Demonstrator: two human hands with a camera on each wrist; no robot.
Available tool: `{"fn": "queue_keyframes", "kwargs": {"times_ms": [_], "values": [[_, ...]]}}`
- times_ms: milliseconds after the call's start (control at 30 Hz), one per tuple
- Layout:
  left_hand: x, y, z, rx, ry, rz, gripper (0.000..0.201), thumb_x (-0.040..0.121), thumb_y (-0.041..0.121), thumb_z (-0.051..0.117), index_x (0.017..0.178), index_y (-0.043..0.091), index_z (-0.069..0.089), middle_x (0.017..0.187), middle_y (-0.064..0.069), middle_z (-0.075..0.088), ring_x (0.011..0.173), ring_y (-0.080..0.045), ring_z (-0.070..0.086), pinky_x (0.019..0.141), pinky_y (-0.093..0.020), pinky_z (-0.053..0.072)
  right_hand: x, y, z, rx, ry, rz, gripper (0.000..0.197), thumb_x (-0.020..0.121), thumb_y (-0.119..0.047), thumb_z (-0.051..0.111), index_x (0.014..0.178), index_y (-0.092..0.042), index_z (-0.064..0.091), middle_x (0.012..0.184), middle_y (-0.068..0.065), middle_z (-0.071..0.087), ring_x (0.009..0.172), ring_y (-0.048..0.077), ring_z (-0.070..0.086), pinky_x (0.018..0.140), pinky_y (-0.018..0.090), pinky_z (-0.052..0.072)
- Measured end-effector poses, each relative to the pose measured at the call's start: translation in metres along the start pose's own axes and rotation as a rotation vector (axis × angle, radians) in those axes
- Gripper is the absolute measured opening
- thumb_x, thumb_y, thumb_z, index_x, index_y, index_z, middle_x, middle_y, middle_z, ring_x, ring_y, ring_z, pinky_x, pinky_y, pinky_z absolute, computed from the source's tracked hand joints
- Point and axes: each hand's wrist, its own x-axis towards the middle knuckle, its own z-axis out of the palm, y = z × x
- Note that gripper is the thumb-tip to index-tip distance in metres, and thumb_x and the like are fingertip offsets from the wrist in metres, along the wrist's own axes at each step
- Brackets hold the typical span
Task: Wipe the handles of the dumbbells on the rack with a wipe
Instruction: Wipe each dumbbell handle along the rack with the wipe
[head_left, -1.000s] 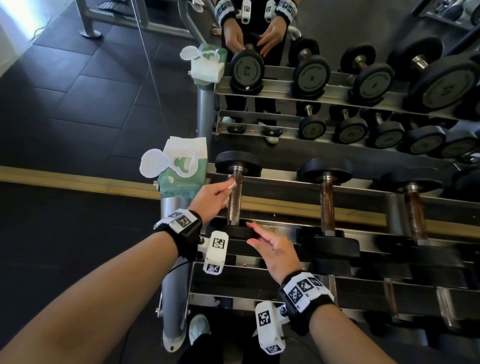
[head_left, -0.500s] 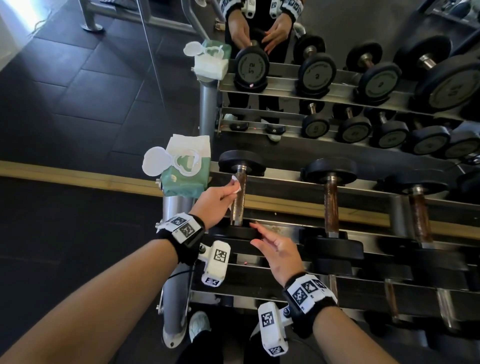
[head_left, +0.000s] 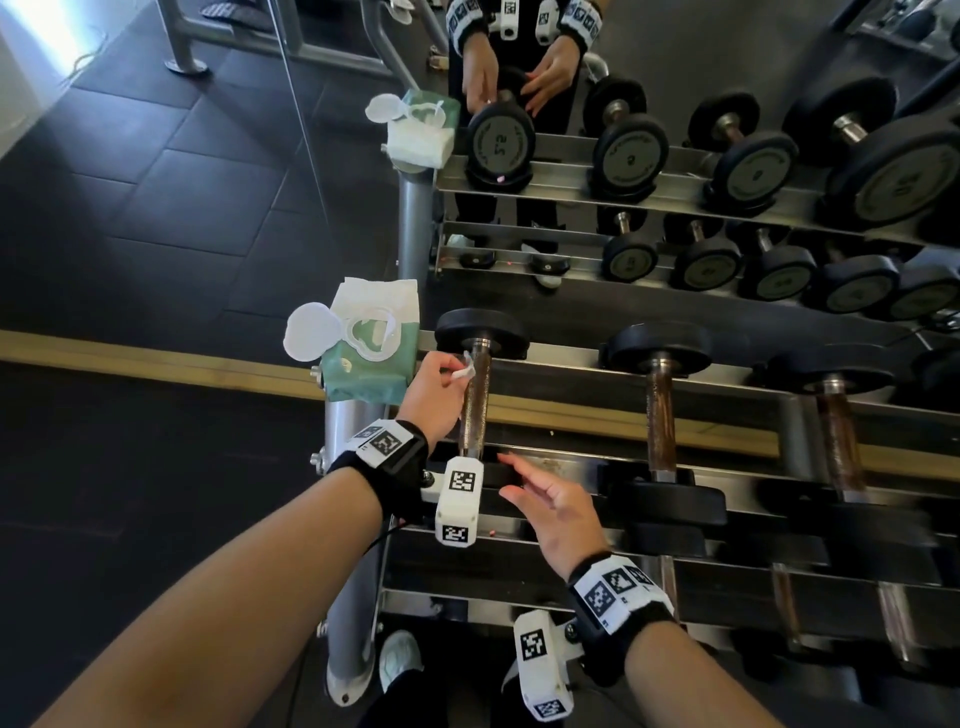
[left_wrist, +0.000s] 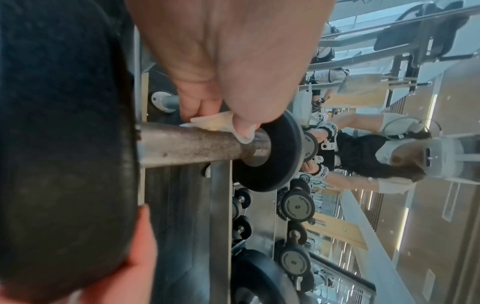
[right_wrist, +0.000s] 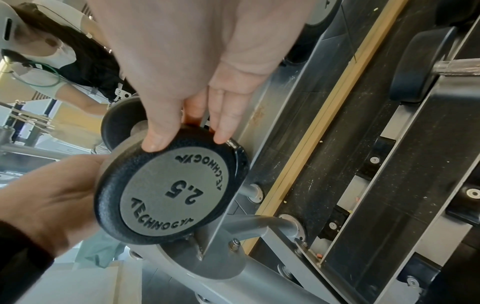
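Observation:
The leftmost dumbbell lies on the rack's top rail, its rusty brown handle (head_left: 475, 410) running away from me. My left hand (head_left: 460, 371) pinches a small white wipe (head_left: 466, 372) against the handle's far end, just short of the far black head (head_left: 480, 332). In the left wrist view the thumb and fingers hold the wipe (left_wrist: 221, 122) down on the handle (left_wrist: 187, 146). My right hand (head_left: 511, 475) is open, with its straight fingertips (right_wrist: 221, 131) on the rim of the near head (right_wrist: 168, 195), marked 2.5.
An open green pack of wipes (head_left: 371, 348) sits on the rack post left of the dumbbell. More dumbbells (head_left: 660, 410) lie to the right on the rack (head_left: 571, 364) and on the tiers below. A mirror behind shows the rack and me reflected (head_left: 504, 135).
My left hand has slid the wipe a little farther along the handle toward the far head. The right hand has stayed on the near head.

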Motion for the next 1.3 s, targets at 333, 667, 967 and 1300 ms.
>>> {"fn": "queue_keyframes", "kwargs": {"times_ms": [333, 667, 967, 1300], "values": [[-0.005, -0.004, -0.012, 0.086, -0.050, -0.033, 0.009, 0.099, 0.016, 0.051, 0.104, 0.022, 0.049, 0.105, -0.019, 0.066, 0.089, -0.032, 0.067, 0.084, -0.051, 0.056, 0.001, 0.004, -0.001, 0.019, 0.004, 0.003, 0.036, 0.094, -0.027, 0.065, 0.128, -0.038, 0.061, 0.134, -0.015, 0.060, 0.126, -0.006, 0.052, 0.103, 0.008, 0.038], [0.017, -0.006, -0.005, 0.101, 0.007, 0.012, 0.013, 0.098, 0.029, 0.054, 0.108, 0.024, 0.047, 0.099, -0.012, 0.067, 0.090, -0.030, 0.067, 0.082, -0.046, 0.056, 0.004, 0.007, -0.001, 0.054, 0.006, 0.000, 0.037, 0.093, -0.022, 0.067, 0.128, -0.035, 0.063, 0.121, -0.025, 0.062, 0.119, -0.015, 0.052, 0.091, -0.002, 0.036], [-0.001, -0.035, -0.010, 0.457, -0.016, 0.063, 0.009, 0.096, 0.019, 0.054, 0.096, 0.024, 0.047, 0.086, 0.001, 0.066, 0.066, -0.010, 0.057, 0.053, -0.022, 0.037, 0.004, 0.006, -0.002, 0.084, -0.022, 0.008, 0.036, 0.093, -0.022, 0.067, 0.126, -0.035, 0.065, 0.126, -0.013, 0.067, 0.121, -0.003, 0.057, 0.106, 0.014, 0.041], [0.025, -0.011, -0.005, 0.257, 0.155, 0.025, 0.008, 0.097, 0.017, 0.055, 0.102, 0.019, 0.050, 0.085, -0.001, 0.062, 0.065, -0.015, 0.052, 0.060, -0.027, 0.042, 0.004, 0.007, -0.002, 0.058, -0.012, -0.017, 0.036, 0.094, -0.022, 0.067, 0.127, -0.035, 0.062, 0.122, -0.025, 0.063, 0.122, -0.010, 0.053, 0.099, 0.002, 0.035]]}}
